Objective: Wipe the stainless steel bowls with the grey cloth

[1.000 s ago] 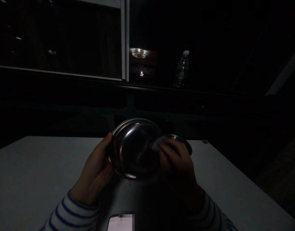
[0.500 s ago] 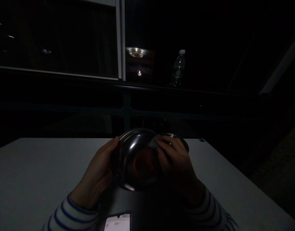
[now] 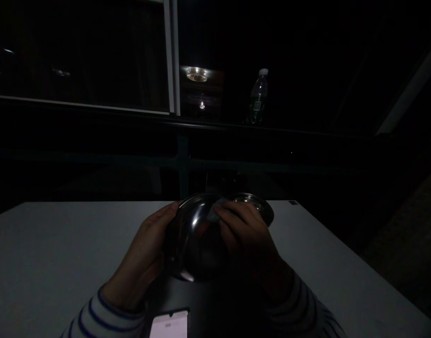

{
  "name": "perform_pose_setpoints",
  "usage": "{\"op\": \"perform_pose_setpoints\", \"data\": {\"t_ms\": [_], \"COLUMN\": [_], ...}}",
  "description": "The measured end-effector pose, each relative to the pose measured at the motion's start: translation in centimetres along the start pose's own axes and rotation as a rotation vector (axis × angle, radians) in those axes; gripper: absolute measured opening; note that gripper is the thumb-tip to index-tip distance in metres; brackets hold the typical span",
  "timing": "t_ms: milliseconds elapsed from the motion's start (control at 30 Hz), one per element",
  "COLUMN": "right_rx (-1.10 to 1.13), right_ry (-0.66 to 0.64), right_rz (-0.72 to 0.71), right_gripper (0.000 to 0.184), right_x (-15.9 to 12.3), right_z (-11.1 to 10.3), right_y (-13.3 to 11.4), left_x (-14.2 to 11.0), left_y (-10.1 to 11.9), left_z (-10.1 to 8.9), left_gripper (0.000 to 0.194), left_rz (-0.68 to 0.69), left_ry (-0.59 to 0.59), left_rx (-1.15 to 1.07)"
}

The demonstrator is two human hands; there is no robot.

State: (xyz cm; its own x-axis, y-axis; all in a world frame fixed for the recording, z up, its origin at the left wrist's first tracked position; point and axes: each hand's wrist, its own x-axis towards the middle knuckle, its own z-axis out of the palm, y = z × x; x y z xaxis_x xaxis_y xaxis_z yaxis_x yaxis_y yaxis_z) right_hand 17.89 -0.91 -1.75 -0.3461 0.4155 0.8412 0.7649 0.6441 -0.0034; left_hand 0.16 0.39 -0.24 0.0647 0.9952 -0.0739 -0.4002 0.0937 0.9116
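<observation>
A shiny metal bowl is held up over the table, tilted with a rounded, reflective surface toward me. My left hand grips its left rim, thumb on the near side. Against the upper right of the bowl, my right hand presses a small greyish piece of cloth or scrubbing pad pinched in its fingers; the dim light hides its exact kind. Behind the right hand, a second metal bowl rests on the table, partly covered by that hand.
The white table spreads to both sides. A lit phone lies at the near edge below the bowl. On a ledge by the dark window stands a plastic bottle. A small dark label marks the table's far right corner.
My right hand has slid left across the bowl with the grey pad. The bowl has turned slightly in my left hand. The whole view has shifted a little.
</observation>
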Motion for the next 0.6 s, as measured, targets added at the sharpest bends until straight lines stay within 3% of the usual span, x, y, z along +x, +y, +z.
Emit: {"op": "perform_pose_setpoints", "data": {"t_ms": [200,467,600], "right_rx": [-0.022,0.014,-0.025], "right_ry": [0.013,-0.101,-0.091], "right_rz": [0.120,-0.145,-0.032], "right_gripper": [0.024,0.019,0.022], "right_x": [-0.2,-0.2,0.1], "right_z": [0.2,0.9,0.3], "right_y": [0.9,-3.4,-1.7], "left_x": [-0.1,0.2,0.2], "left_y": [0.0,-0.9,-0.9], "left_z": [-0.2,-0.1,0.0], "left_gripper": [0.020,0.018,0.021], "left_rz": [0.019,-0.031,-0.042], "left_ry": [0.051,0.003,-0.002], "left_rx": [0.009,-0.014,-0.016]}}
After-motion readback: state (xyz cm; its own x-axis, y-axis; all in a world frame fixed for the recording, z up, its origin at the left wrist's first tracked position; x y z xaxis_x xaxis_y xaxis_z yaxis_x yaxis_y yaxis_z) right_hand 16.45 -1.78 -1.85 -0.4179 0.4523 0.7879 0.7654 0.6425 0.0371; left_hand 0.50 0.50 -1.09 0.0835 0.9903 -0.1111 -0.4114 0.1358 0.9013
